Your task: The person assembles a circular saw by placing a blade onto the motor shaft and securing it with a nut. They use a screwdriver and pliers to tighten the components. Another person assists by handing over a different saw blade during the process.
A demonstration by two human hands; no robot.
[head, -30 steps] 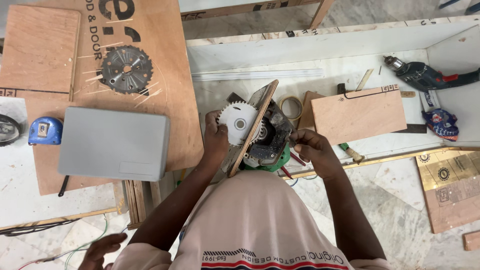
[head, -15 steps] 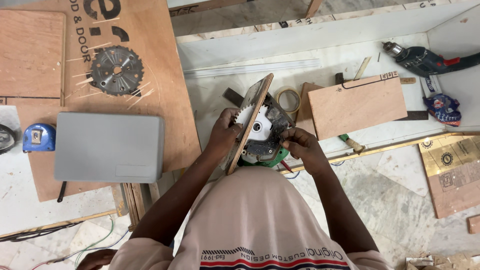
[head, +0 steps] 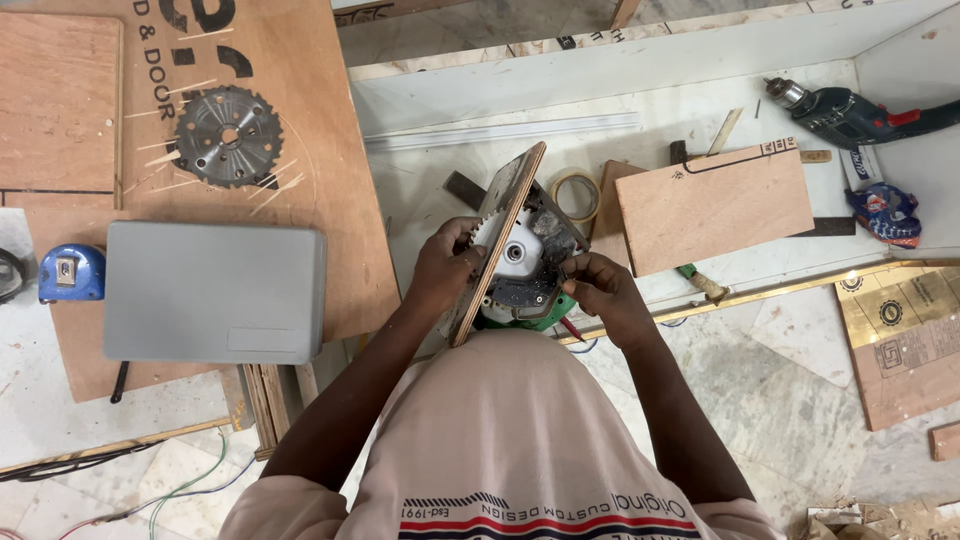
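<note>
Fingers of both hands grasp the circular saw, its base plate running diagonally upward-right.

Left hand now over the saw blade, hiding more.

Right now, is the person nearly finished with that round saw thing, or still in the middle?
Still in the middle. Already done: one toothed blade lies loose on the plywood board. In hand: the left hand grips the circular saw by its wooden base, and the right hand works at its body. Left: the saw is still tipped on edge.
</note>
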